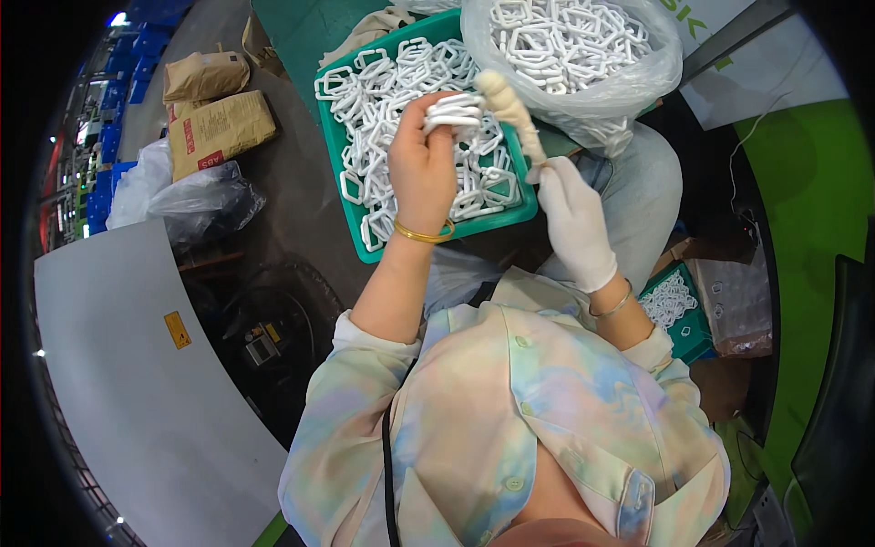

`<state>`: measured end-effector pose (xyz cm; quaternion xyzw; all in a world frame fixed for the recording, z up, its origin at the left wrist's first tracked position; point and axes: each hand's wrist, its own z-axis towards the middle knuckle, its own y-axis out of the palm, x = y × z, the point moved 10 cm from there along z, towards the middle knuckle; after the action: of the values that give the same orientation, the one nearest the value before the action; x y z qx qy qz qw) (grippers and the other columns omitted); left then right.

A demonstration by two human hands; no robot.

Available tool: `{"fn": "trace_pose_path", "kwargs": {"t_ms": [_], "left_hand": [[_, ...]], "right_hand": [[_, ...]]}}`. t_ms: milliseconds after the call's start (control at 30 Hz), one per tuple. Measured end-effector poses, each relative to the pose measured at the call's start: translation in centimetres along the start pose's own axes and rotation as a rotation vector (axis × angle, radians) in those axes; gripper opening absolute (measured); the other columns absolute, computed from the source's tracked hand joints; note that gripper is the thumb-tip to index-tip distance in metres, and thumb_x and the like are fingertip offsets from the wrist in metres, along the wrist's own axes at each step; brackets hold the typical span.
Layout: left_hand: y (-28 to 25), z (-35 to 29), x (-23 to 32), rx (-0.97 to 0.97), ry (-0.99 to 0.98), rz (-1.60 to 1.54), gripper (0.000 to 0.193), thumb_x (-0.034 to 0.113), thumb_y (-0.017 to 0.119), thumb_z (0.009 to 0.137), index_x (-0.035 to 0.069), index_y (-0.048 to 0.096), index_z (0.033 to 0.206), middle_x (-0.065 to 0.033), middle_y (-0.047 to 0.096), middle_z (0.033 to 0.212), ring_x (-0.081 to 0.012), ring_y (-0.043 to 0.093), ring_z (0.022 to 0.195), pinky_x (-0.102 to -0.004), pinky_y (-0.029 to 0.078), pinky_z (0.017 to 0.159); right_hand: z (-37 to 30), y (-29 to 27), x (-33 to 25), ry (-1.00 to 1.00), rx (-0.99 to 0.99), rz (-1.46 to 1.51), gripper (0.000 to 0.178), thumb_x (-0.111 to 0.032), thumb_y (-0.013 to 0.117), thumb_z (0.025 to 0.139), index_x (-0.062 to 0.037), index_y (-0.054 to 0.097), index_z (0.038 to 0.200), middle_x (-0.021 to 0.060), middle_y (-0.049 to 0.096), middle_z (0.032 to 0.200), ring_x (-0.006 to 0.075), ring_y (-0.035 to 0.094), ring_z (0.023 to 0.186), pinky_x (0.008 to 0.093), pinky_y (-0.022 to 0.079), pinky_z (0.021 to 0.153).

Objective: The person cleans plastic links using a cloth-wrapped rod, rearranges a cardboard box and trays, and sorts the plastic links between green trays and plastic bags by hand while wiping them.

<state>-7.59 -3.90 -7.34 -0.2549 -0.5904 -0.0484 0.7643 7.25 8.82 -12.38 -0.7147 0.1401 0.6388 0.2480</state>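
"Leftmost on your feed?"
"I see the bare left hand (424, 171) clasping stacked white plastic links (454, 111) over the green tray (497, 221)."
"And rightward?"
"I see the gloved right hand (576, 219) pinching a cream cloth bundle (512, 114)."

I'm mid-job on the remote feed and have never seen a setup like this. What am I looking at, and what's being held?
There's no machine here: these are a person's own hands. The single picture comes from a wide fisheye camera on their head, looking down, so edges bend. The bare left hand holds a few white links above a green tray heaped with similar ones. The right hand, in a white glove, grips the lower end of a cream, knobbly stick; I can't tell what it is. Beyond it, a clear bag holds more links.
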Motion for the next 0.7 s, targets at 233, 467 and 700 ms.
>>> {"fn": "trace_pose_path", "kwargs": {"t_ms": [233, 467, 700], "left_hand": [[5.8, -2.2, -0.1, -0.172, -0.266, -0.852, 0.018, 0.009, 0.042, 0.105, 0.0, 0.054, 0.114, -0.0149, 0.065, 0.122, -0.0168, 0.064, 0.102, -0.029, 0.053, 0.087], [5.6, -1.8, -0.7, -0.198, -0.161, -0.453, 0.02, -0.001, 0.05, 0.095, 0.002, 0.056, 0.115, -0.0151, 0.066, 0.114, -0.025, 0.066, 0.099, -0.0344, 0.053, 0.083], [4.6, 0.1, 3.2, -0.319, 0.224, 0.19, 0.022, -0.002, 0.05, 0.089, -0.001, 0.058, 0.11, -0.0176, 0.065, 0.087, -0.04, 0.062, 0.081, -0.0437, 0.05, 0.074]], "right_hand": [[0.9, 0.3, -3.0, 0.017, -0.004, 0.105, 0.023, -0.015, 0.064, 0.094, -0.0007, 0.058, 0.11, 0.0016, 0.052, 0.083, 0.0072, 0.046, 0.073, 0.0242, 0.041, 0.066], [1.5, -0.6, -4.5, -0.03, -0.048, 0.033, 0.023, -0.016, 0.069, 0.089, -0.0013, 0.054, 0.1, 0.0012, 0.047, 0.079, 0.0055, 0.038, 0.071, 0.024, 0.039, 0.062], [1.2, -1.2, -5.5, -0.181, 0.008, -0.002, 0.02, -0.022, 0.058, 0.098, -0.0016, 0.054, 0.099, 0.0154, 0.054, 0.072, 0.0267, 0.055, 0.063, 0.0368, 0.046, 0.062]]}}
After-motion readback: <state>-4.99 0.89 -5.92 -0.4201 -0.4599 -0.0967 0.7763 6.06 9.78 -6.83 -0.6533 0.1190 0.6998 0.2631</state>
